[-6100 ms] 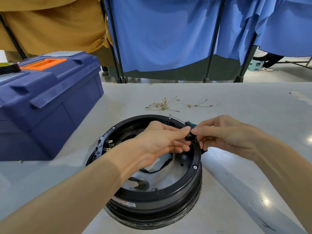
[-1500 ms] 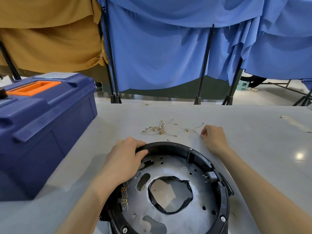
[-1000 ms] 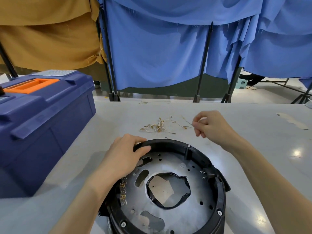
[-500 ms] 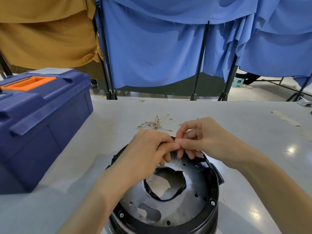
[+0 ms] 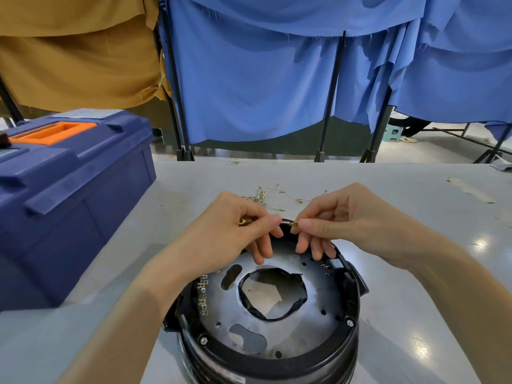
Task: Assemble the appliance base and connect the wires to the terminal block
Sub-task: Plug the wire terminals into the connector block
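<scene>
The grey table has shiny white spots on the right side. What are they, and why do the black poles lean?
Head view: the white spots are glare, lights reflected off the smooth grey table. Head view: the black curtain poles lean because the wide-angle lens bends lines away from the centre; the left hand and right hand, pinching a thin wire mid-frame, look sharp.

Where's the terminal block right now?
Head view: the terminal block sits at the left inner edge of the appliance base, nearer the camera than the left hand pinching the wire.
</scene>
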`<state>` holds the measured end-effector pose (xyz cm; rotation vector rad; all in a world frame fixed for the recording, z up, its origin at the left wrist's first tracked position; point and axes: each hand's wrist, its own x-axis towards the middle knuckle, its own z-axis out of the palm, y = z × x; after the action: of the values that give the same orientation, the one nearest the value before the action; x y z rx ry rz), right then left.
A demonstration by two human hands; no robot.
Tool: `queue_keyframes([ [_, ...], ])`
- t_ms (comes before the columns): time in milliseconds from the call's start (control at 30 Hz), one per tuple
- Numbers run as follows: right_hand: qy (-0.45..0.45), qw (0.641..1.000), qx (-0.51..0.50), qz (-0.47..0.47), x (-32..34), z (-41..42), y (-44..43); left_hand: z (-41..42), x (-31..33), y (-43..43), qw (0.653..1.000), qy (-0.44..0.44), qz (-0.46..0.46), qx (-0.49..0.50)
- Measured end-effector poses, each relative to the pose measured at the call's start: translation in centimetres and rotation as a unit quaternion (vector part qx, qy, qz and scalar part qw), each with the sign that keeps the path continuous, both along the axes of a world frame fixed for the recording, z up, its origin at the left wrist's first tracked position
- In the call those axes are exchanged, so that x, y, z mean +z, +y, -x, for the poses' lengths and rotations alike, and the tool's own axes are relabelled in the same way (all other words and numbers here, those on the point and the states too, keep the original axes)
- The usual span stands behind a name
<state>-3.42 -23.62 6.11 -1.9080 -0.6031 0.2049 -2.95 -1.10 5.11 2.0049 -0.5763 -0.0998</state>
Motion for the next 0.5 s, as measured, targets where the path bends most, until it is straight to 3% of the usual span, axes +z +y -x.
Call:
queue_keyframes([
  [300, -0.005, 0.999, -0.008, 0.034, -0.8, -0.2, 0.3, 1.1, -0.2, -1.4, 0.982, -0.137, -0.126, 0.038],
  [500, -0.001, 0.999, 0.001, 0.032, -0.8, -0.3, 0.3, 1.5, 0.0, -1.8, 0.936, -0.225, -0.263, 0.069],
])
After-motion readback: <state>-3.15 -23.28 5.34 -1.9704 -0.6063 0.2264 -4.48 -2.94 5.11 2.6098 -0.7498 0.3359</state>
